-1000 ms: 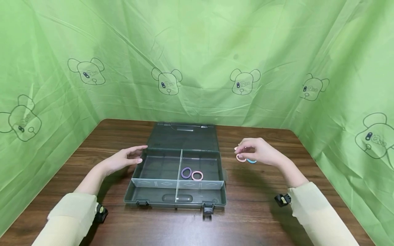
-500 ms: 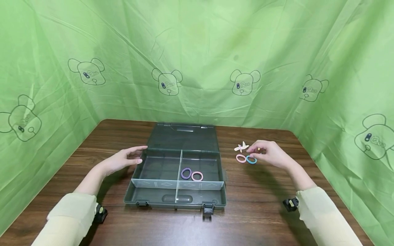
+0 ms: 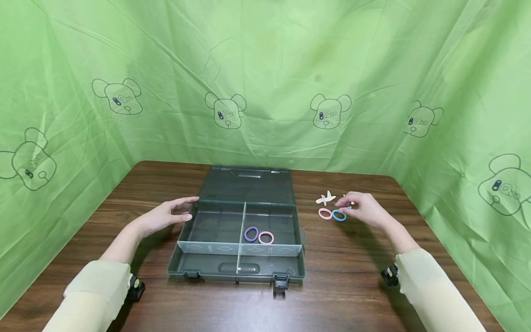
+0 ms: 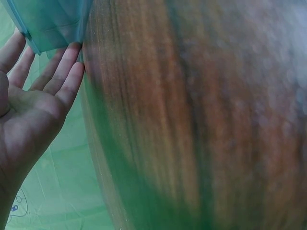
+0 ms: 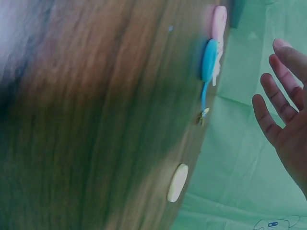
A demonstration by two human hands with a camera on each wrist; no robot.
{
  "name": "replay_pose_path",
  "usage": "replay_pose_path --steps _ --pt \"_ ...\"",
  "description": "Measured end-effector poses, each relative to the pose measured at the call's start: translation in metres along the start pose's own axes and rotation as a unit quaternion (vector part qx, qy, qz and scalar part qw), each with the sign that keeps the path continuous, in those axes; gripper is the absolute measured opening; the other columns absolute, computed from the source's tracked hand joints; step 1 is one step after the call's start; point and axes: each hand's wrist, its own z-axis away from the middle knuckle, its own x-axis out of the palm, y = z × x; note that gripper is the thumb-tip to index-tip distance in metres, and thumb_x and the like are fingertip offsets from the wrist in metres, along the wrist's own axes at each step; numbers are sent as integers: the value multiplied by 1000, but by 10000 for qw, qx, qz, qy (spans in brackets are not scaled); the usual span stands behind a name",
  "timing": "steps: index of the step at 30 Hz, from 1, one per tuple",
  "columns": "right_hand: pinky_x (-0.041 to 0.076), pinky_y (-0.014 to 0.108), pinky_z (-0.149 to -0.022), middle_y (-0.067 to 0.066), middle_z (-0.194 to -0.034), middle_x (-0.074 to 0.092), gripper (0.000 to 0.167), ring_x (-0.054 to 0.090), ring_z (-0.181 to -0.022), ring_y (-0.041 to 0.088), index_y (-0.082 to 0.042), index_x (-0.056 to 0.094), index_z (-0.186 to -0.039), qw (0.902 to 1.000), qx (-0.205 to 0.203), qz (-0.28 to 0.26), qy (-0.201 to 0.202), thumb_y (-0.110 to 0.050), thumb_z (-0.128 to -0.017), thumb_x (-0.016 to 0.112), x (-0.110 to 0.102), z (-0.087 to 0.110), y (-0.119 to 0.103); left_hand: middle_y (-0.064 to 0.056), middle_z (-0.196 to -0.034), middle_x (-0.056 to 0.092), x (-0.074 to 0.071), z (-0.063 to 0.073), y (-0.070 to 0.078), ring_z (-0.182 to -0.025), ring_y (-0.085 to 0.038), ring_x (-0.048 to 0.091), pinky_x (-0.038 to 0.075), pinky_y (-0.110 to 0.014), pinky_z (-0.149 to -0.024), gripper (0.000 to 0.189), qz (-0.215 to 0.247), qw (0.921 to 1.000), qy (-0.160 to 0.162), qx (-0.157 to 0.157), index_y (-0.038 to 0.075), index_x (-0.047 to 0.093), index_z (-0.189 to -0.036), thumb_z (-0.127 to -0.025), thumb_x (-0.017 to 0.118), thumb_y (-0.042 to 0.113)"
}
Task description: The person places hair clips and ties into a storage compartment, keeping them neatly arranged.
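Observation:
My left hand (image 3: pixel 169 215) rests its fairly straight fingers along the left side of a dark translucent divided box (image 3: pixel 236 275) with its lid laid back. In the left wrist view its fingers (image 4: pixel 62 72) touch the box wall (image 4: pixel 53 31). My right hand (image 3: pixel 362 208) hovers over the table by a blue ring-shaped hair tie (image 3: pixel 339 220). In the right wrist view its fingers (image 5: pixel 276 91) are relaxed and parted, holding nothing. Left of the blue one lies a pink hair tie (image 3: pixel 325 218). Behind them is a pale bow-shaped piece (image 3: pixel 325 199).
A purple ring (image 3: pixel 250 234) and a pink ring (image 3: pixel 266 238) lie in the box's right rear compartment. Partly hidden behind my right hand, small yellow and blue pieces lie on the table; the right wrist view shows a pale yellow oval (image 5: pixel 178 183). Green cloth (image 3: pixel 274 69) surrounds the table.
My right hand has moved right and slightly toward me, off the pale bow-shaped piece and the pink hair tie, which now show. My left hand and the box stay put.

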Motion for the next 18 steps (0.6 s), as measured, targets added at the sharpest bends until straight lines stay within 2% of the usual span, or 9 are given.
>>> replay_pose_path --steps 6,11,14,18 --pt "50 36 -65 -3 -77 66 17 57 -72 3 -7 73 -90 9997 -35 154 -169 0 -74 77 7 -1 13 -20 -143 41 0 0 0 -131 -39 38 37 -51 -100 61 0 10000 36 -51 14 34 -147 -94 60 28" --pt "50 40 -66 1 -77 68 16 61 -71 13 -4 73 -89 9993 39 180 -334 1 -74 76 11 -4 20 -19 -143 41 1 0 -1 -131 -38 37 36 -51 -100 60 112 9999 28 -110 17 34 -147 -94 60 26" --pt "50 40 -66 2 -77 69 14 62 -71 16 -4 72 -87 9985 137 263 -460 1 -74 75 13 -6 24 -19 -144 40 1 0 -2 -132 -39 37 36 -52 -100 59 125 9999 10 -77 18 34 -147 -94 59 26" --pt "51 35 -67 -1 -77 69 13 61 -71 10 -5 72 -86 9963 343 403 -671 0 -75 75 16 -8 30 -19 -145 39 1 -1 -4 -132 -38 37 35 -52 -101 59 126 9999 8 -80 19 35 -147 -94 59 26"
